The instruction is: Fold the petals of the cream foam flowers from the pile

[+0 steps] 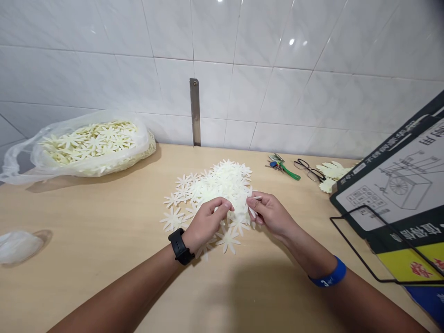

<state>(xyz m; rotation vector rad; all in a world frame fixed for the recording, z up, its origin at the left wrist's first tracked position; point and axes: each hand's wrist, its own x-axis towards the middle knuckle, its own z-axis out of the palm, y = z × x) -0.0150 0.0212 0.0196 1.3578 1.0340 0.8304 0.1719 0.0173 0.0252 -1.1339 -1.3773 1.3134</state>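
Observation:
A heap of pale cream, flower-shaped cutouts [217, 182] lies on the table, with several loose ones around its edge. My right hand [268, 212] is closed at the heap's right side, pinching a flower-shaped cutout [253, 210] between thumb and fingers, its petals sticking out. On the heap's near side, my left hand [213, 215] is closed with thumb and forefinger together. What it holds, if anything, is hidden by the fingers. One flat cutout [228, 239] lies just below the hands on the bare wood.
A clear plastic bag [138, 159] full of cutouts stands at the back left. A small plastic bundle [19, 246] lies at the left edge. Keys [275, 164], glasses [310, 170] and more cutouts [331, 172] lie back right, beside a large printed box [398, 180] and black wire frame [357, 249].

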